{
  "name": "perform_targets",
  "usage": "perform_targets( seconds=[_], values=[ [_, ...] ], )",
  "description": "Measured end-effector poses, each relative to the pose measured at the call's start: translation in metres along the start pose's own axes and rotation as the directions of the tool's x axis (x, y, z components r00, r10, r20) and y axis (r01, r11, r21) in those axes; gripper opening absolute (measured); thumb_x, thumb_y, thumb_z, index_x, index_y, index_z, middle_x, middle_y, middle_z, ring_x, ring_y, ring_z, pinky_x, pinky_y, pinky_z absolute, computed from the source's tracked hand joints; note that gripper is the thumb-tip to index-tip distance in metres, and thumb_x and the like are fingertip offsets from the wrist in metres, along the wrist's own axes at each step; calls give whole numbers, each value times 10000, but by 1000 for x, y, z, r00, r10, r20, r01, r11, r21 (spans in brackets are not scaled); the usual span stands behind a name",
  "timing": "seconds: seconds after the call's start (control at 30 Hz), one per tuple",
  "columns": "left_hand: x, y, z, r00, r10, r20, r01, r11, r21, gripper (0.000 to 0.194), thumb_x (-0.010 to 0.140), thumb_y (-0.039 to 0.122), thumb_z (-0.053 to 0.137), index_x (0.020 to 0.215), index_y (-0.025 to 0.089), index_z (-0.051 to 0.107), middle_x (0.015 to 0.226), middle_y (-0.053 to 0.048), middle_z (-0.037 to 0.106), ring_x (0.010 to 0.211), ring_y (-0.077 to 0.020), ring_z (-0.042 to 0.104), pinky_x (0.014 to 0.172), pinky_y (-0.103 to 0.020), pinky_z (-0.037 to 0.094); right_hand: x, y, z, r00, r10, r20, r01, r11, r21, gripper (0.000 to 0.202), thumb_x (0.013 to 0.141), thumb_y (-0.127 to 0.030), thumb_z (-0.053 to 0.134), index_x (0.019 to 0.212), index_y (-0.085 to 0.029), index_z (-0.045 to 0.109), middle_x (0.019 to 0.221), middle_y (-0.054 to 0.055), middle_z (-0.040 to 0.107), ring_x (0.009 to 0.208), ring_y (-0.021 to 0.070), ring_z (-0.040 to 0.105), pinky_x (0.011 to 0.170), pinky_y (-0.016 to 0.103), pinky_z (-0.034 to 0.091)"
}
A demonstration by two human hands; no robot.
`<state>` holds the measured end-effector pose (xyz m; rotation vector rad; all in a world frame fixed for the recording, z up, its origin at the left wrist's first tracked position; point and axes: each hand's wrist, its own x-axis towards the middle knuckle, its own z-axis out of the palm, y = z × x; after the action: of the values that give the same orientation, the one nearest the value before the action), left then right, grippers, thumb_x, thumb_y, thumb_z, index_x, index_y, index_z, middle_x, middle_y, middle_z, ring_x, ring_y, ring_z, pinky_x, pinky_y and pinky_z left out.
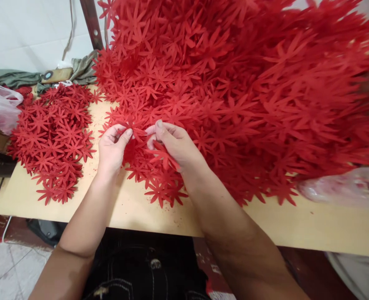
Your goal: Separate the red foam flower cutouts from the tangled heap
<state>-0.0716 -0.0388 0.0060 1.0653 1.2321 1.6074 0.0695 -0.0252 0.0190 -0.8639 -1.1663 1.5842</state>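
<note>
At the centre of the head view, above a pale table [131, 214]: one red flower [136, 128], many-petalled, pinched near its edge between thumb and forefinger of the left hand [113, 146]. Petals radiate star-fashion, several pointing rightward to the other hand; no single long axis, and which face is up cannot be told.

Item, right hand [176, 143]: fingers curled, thumb raised, forefinger tip just beside the flower. Item, second red flower [163, 157], below the right hand's curled fingers, tilted, its visible spread running from upper left to lower right; whether it is gripped cannot be told.

Behind and to the right, large heap [234, 104] of like flowers. At left, smaller pile [53, 141]; beside it, plastic bag [0, 104].
</note>
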Motion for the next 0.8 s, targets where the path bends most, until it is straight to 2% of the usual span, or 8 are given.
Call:
perform_targets(
  seconds=[0.13, 0.23, 0.3, 0.43, 0.53, 0.67, 0.8],
  values=[
    [-5, 8, 5, 999, -29, -23, 29, 1000, 8, 443, 486, 516, 811, 647, 172, 582, 558, 55, 575, 503, -46, 496, 541, -197, 432, -2, -2, 3, 1000, -20, 15, 20, 1000, -8, 519, 554, -674, 685, 636, -180, 547, 457, -66, 488, 409, 36, 407, 431, 201, 353],
    [-7, 9, 7, 998, -64, 14, 63, 996, 56, 471, 554, 572, 751, 568, 162, 521, 486, 59, 510, 453, -36, 431, 482, -196, 383, -3, -1, 5, 1000, 19, 12, -18, 1000, -19, 507, 476, -566, 791, 739, -185, 585, 478, -81, 509, 428, 38, 419, 429, 196, 347],
    [-8, 8, 9, 998, -62, 33, 60, 996, 74, 489, 568, 603, 723, 571, 165, 506, 484, 65, 491, 445, -34, 404, 468, -198, 368, -3, -1, 6, 999, 38, 28, -37, 999, -14, 482, 459, -503, 824, 748, -186, 603, 511, -74, 545, 465, 47, 463, 460, 197, 387],
    [-9, 4, 10, 995, -60, 78, 56, 997, 53, 504, 546, 626, 719, 611, 171, 513, 526, 66, 503, 478, -40, 419, 484, -196, 374, -3, -3, 7, 998, 24, 57, -28, 998, 61, 396, 486, -481, 817, 683, -188, 637, 579, -49, 603, 588, 79, 569, 616, 227, 499],
    [-10, 3, 10, 993, -51, 104, 47, 998, 45, 514, 566, 628, 707, 572, 172, 469, 501, 71, 445, 461, -35, 372, 471, -197, 347, -4, -5, 7, 1000, -13, 28, 12, 998, 56, 361, 495, -480, 812, 631, -196, 637, 570, -44, 604, 613, 97, 584, 662, 250, 518],
    [-11, 8, 13, 992, -15, 126, 11, 1000, 30, 538, 527, 619, 738, 549, 177, 432, 470, 82, 392, 433, -30, 309, 456, -198, 331, -5, -4, 6, 997, -72, -31, 72, 997, 2, 366, 527, -521, 781, 601, -195, 634, 596, -30, 619, 606, 103, 570, 648, 266, 516],
    [-7, 9, 9, 993, 35, 115, -45, 995, 85, 526, 559, 647, 703, 559, 184, 454, 458, 78, 379, 421, -36, 308, 441, -205, 317, -1, -3, -2, 973, -137, -185, 136, 991, -17, 262, 583, -421, 780, 648, -206, 645, 653, -34, 630, 610, 87, 556, 645, 254, 501]
  ],
)
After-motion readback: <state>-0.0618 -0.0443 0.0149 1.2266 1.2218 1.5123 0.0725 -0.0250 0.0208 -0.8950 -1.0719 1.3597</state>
